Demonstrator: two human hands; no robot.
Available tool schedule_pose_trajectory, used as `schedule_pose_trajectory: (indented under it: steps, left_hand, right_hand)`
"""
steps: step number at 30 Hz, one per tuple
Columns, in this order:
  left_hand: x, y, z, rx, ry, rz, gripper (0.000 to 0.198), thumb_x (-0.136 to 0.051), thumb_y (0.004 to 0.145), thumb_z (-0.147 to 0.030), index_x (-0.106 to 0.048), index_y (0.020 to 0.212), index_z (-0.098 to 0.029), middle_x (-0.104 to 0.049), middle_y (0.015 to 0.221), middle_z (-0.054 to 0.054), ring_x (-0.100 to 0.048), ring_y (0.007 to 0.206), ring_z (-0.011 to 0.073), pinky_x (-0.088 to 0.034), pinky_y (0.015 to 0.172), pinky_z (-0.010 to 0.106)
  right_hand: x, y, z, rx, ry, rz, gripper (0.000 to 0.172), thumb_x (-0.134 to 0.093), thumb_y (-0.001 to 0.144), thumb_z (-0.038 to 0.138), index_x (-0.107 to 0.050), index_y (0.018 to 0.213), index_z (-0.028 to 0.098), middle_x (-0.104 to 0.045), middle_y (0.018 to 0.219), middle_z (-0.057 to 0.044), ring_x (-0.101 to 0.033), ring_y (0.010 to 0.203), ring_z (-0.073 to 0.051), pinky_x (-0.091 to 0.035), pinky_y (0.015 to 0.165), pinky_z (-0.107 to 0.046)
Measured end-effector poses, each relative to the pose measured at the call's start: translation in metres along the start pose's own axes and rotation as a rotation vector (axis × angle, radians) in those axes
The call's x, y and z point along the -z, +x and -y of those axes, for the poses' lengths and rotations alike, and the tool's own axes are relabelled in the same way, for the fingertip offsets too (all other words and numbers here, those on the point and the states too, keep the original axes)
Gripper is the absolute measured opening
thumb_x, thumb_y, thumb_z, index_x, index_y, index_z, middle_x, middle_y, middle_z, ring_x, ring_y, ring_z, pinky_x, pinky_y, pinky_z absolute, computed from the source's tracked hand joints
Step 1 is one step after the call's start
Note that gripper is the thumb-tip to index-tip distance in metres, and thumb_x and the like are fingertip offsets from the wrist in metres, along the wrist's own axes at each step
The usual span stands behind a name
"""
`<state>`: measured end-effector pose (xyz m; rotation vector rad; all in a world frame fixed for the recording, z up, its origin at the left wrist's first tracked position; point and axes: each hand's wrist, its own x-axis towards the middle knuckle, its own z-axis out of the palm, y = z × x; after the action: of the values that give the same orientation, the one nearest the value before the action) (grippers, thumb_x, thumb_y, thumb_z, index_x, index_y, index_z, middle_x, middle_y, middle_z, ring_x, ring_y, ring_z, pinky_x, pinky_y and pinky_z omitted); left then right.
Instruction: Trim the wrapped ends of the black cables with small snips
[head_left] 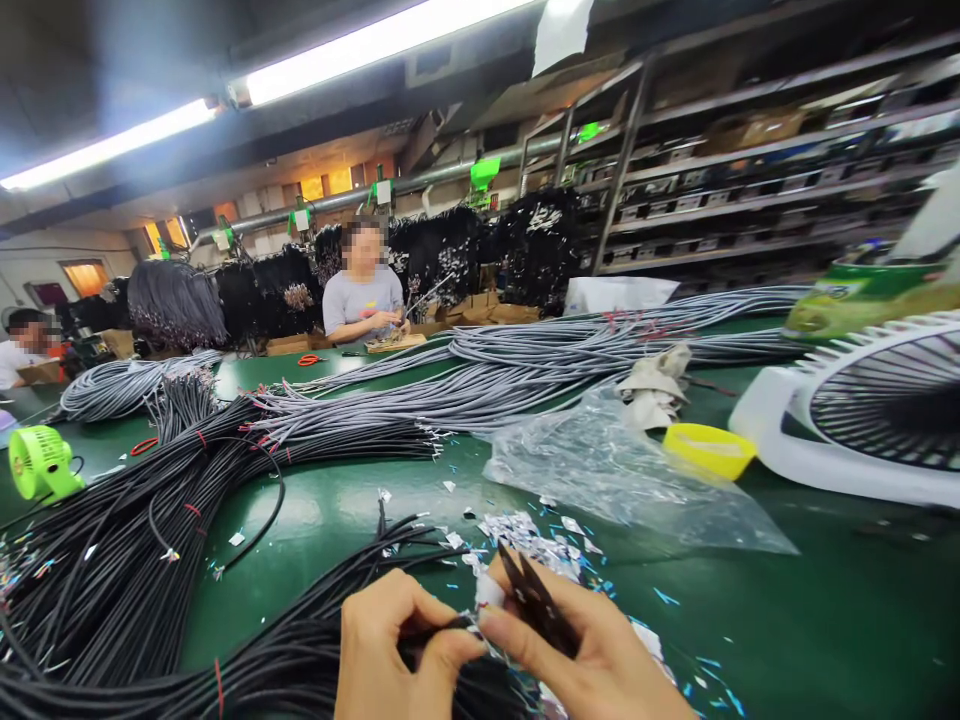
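Observation:
My left hand [397, 640] is closed around a black cable [429, 634] near its stripped end, at the bottom middle. My right hand [600, 655] holds dark two-bladed snips [534, 597] in its palm, their tips pointing up and slightly apart. Its thumb and forefinger pinch at the cable's end, close to my left fingertips, where a bit of silvery foil [489, 588] shows. The exact grip on the wires is partly hidden by the fingers. A bundle of black cables [285, 650] runs along the table under and left of my left hand.
Foil scraps [529, 530] and blue bits litter the green table [825, 600]. Beyond lie grey cables [480, 390], a clear plastic bag [600, 470], a yellow bowl [709, 450] and a white fan [787, 430]. A green fan [45, 463] stands left. A person [364, 295] sits opposite.

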<state>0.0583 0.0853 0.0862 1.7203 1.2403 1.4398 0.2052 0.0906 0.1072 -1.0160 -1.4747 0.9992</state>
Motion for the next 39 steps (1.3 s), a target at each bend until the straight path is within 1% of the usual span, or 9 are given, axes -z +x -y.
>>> schedule_pose_trajectory:
  steps: [5, 11, 14, 18, 22, 26, 28, 34, 39]
  left_hand:
    - [0.007, 0.008, -0.005, -0.046, 0.006, 0.147, 0.008, -0.067, 0.071, -0.016, -0.068, 0.063, -0.016, -0.060, 0.058, 0.001, -0.053, 0.054, 0.0128, -0.039, 0.051, 0.020]
    - [0.004, 0.005, -0.003, 0.041, -0.015, 0.093, 0.014, -0.068, 0.071, -0.020, -0.063, 0.059, -0.014, -0.055, 0.057, 0.000, -0.049, 0.053, 0.0117, -0.033, 0.048, 0.020]
    - [0.004, 0.005, 0.001, 0.164, -0.102, 0.162, 0.014, -0.069, 0.070, -0.022, -0.064, 0.060, -0.014, -0.055, 0.057, 0.000, -0.049, 0.054, 0.0120, -0.037, 0.051, 0.020]
    - [0.005, 0.005, 0.004, 0.242, -0.102, 0.135, 0.018, -0.070, 0.069, -0.028, -0.065, 0.058, -0.014, -0.054, 0.054, 0.000, -0.048, 0.053, 0.0116, -0.037, 0.050, 0.020]
    - [0.003, 0.005, 0.003, 0.258, -0.124, 0.028, 0.021, -0.073, 0.065, -0.031, -0.065, 0.057, -0.014, -0.055, 0.053, 0.000, -0.048, 0.051, 0.0111, -0.038, 0.050, 0.020]
    - [0.000, 0.006, -0.003, 0.277, -0.176, -0.001, 0.022, -0.074, 0.063, -0.030, -0.063, 0.055, -0.013, -0.052, 0.050, -0.001, -0.046, 0.050, 0.0104, -0.037, 0.049, 0.020]
    - [0.000, 0.006, -0.006, 0.290, -0.194, 0.002, 0.021, -0.073, 0.063, -0.028, -0.062, 0.054, -0.013, -0.051, 0.050, -0.002, -0.044, 0.050, 0.0101, -0.035, 0.049, 0.020]
    - [-0.001, 0.007, -0.013, 0.289, -0.171, -0.028, 0.017, -0.071, 0.061, -0.024, -0.061, 0.052, -0.014, -0.052, 0.051, -0.002, -0.047, 0.051, 0.0108, -0.035, 0.050, 0.020]
    - [0.000, 0.006, -0.009, 0.338, -0.182, -0.034, 0.017, -0.072, 0.060, -0.027, -0.063, 0.053, -0.013, -0.052, 0.050, -0.002, -0.045, 0.050, 0.0107, -0.036, 0.050, 0.020]
  right_hand:
    - [-0.001, 0.000, -0.005, -0.161, 0.121, 0.112, 0.053, -0.059, 0.063, 0.073, -0.056, 0.067, 0.020, -0.046, 0.061, 0.002, -0.044, 0.058, -0.016, -0.041, 0.054, -0.026]
    - [-0.001, 0.003, -0.005, -0.223, 0.167, 0.183, 0.052, -0.056, 0.068, 0.072, -0.052, 0.076, 0.020, -0.032, 0.054, 0.008, -0.028, 0.045, -0.009, -0.030, 0.043, -0.021]
    - [-0.001, 0.003, -0.004, -0.056, 0.089, 0.226, 0.043, -0.052, 0.078, 0.064, -0.050, 0.074, 0.021, -0.032, 0.054, 0.008, -0.027, 0.044, -0.010, -0.026, 0.041, -0.021]
    - [0.016, 0.014, -0.006, 0.336, -0.274, -0.040, 0.030, -0.050, 0.086, 0.038, -0.046, 0.061, 0.022, -0.046, 0.057, 0.002, -0.043, 0.052, -0.015, -0.035, 0.048, -0.025]
    - [0.035, 0.024, -0.009, 0.231, -0.307, -0.454, 0.021, -0.054, 0.081, 0.042, -0.051, 0.075, 0.023, -0.042, 0.051, 0.005, -0.040, 0.042, -0.014, -0.035, 0.039, -0.024]
    - [0.026, 0.020, -0.003, 0.175, -0.244, -0.037, 0.023, -0.055, 0.081, 0.040, -0.056, 0.068, 0.022, -0.049, 0.058, 0.003, -0.048, 0.050, -0.014, -0.042, 0.045, -0.022]
    - [0.018, 0.016, 0.001, 0.172, -0.254, 0.048, 0.021, -0.056, 0.081, 0.037, -0.057, 0.067, 0.021, -0.051, 0.060, 0.002, -0.049, 0.052, -0.014, -0.043, 0.047, -0.022]
    - [0.016, 0.012, 0.000, 0.256, -0.391, -0.030, 0.023, -0.055, 0.083, 0.031, -0.057, 0.063, 0.021, -0.053, 0.056, 0.003, -0.052, 0.049, -0.014, -0.043, 0.044, -0.021]
    - [0.017, 0.010, -0.005, 0.667, -0.453, -0.109, 0.013, -0.053, 0.080, 0.010, -0.060, 0.080, 0.022, -0.058, 0.064, 0.002, -0.055, 0.049, -0.012, -0.044, 0.045, -0.020]
